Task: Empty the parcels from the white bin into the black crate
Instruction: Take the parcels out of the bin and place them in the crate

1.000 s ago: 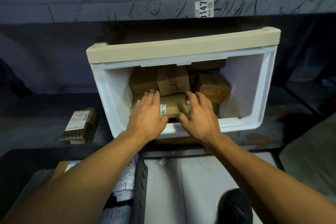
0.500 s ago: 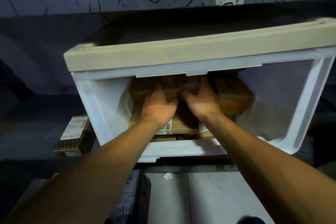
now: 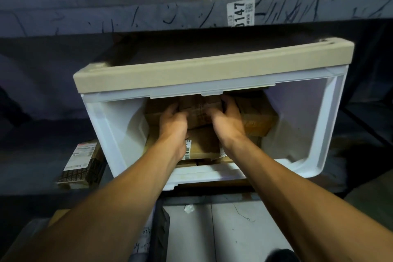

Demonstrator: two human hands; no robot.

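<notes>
Nearest, the black crate (image 3: pixel 161 232) edge sits below the forearms. Beyond it, inside the white bin (image 3: pixel 119 134), left hand (image 3: pixel 173 122) and right hand (image 3: pixel 226 121) curl their fingers around opposite sides of a brown cardboard parcel (image 3: pixel 198 111), apparently for lifting. Further parcels lie beneath and behind the fingers.

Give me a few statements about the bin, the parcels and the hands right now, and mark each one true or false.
1. Both hands are inside the white bin. True.
2. The left hand and right hand grip the same brown parcel from its two sides. True.
3. The bin holds only that one parcel. False: more parcels lie under and beside it.
4. The bin stands on the floor. False: it sits on a shelf, under the shelf label reading 0147.
5. A labelled packet lies on the shelf left of the bin. True.
</notes>
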